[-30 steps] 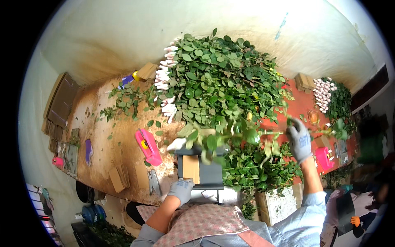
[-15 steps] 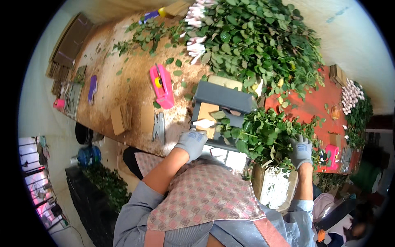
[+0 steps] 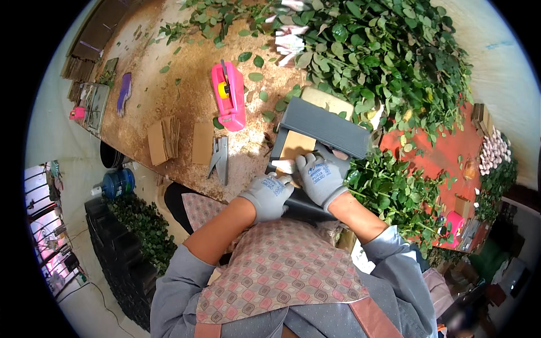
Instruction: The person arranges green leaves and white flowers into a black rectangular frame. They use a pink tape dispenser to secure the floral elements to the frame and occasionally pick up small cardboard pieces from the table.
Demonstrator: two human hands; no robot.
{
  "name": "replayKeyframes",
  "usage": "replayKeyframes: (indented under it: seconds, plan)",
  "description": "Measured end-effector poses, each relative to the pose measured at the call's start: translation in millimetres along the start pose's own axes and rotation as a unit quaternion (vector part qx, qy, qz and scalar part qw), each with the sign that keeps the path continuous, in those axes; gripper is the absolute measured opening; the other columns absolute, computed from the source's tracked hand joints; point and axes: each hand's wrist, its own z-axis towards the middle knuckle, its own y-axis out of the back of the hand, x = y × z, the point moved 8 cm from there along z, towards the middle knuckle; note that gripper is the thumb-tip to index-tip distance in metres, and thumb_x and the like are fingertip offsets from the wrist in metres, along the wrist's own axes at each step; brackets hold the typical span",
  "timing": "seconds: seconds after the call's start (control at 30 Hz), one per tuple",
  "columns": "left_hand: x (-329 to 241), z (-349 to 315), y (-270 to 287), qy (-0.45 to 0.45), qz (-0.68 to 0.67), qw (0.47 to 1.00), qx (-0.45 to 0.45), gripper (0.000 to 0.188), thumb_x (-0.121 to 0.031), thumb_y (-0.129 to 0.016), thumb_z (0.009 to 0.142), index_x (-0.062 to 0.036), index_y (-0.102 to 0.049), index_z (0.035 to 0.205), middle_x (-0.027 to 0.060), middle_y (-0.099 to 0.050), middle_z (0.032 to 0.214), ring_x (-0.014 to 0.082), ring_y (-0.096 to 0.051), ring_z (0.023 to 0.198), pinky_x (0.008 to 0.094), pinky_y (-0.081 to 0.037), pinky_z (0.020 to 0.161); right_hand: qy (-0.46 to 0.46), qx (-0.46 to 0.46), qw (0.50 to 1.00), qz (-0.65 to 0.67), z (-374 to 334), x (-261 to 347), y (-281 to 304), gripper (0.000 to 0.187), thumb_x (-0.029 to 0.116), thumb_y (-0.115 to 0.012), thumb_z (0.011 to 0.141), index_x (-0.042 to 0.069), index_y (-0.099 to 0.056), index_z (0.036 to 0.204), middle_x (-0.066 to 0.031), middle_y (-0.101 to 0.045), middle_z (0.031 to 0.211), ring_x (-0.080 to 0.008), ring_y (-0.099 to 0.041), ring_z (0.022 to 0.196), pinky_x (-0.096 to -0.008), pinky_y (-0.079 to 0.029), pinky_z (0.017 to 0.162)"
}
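Note:
A grey bunching stand [image 3: 326, 130] with a tan cardboard sheet [image 3: 297, 145] in it lies in front of me. One pinkish-white rose bud [image 3: 284, 165] rests across the cardboard. My right hand [image 3: 321, 178], in a grey glove, is closed around the rose just behind its bud; the stem is hidden under the palm. Left of it, my left hand [image 3: 269, 194], also gloved, has its fingers curled at the near edge of the cardboard. What those fingers hold, if anything, is hidden. Beside my right wrist lies a heap of leafy rose stems [image 3: 389, 191].
A large pile of leafy stems [image 3: 383, 73] covers the far right. Left of the stand are a pink tape dispenser [image 3: 230, 101], a grey stapler [image 3: 220, 160] and cardboard pieces [image 3: 163, 141]. A purple glove [image 3: 124, 94] lies farther left; a blue water bottle [image 3: 118, 183] stands below the table.
My right hand has moved left from the leafy heap to the rose on the cardboard. My left hand stays near the stand's front edge. The whole view has shifted slightly.

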Motion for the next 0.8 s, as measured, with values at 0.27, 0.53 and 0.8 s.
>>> replayKeyframes:
  seconds: [0.27, 0.53, 0.8]
  plan:
    - [57, -6, 60, 0.043, -0.271, 0.96, -0.06, 0.026, -0.035, -0.064, 0.097, -0.0102, -0.073, 0.099, 0.0111, -0.072, 0.102, 0.0326, -0.069, 0.097, 0.0441, -0.053, 0.085, 0.087, 0.125, 0.976, 0.157, 1, 13, -19, 0.019, 0.015, -0.054, 0.095, 0.007, -0.057, 0.112, -0.0162, -0.069, 0.097, -0.0339, -0.072, 0.085, -0.044, -0.058, 0.07]
    - [74, 20, 26, -0.004, -0.024, 0.998, 0.06, 0.017, -0.029, -0.065, 0.091, -0.0134, -0.072, 0.095, 0.0092, -0.07, 0.097, 0.0298, -0.07, 0.095, 0.0464, -0.053, 0.084, 0.072, 0.139, 0.967, 0.199, -1, 10, -14, 0.02, 0.01, -0.054, 0.096, 0.003, -0.055, 0.115, -0.0196, -0.066, 0.102, -0.0372, -0.071, 0.088, -0.0449, -0.057, 0.076]
    - [82, -5, 50, -0.057, 0.083, 0.995, 0.012, 0.008, -0.019, -0.063, 0.086, -0.0135, -0.068, 0.086, 0.0083, -0.069, 0.093, 0.0293, -0.069, 0.092, 0.0452, -0.052, 0.081, 0.044, 0.22, 0.956, 0.19, 3, 12, -24, 0.023, 0.009, -0.051, 0.097, 0.002, -0.053, 0.119, -0.0212, -0.067, 0.103, -0.0372, -0.072, 0.09, -0.0443, -0.057, 0.076]
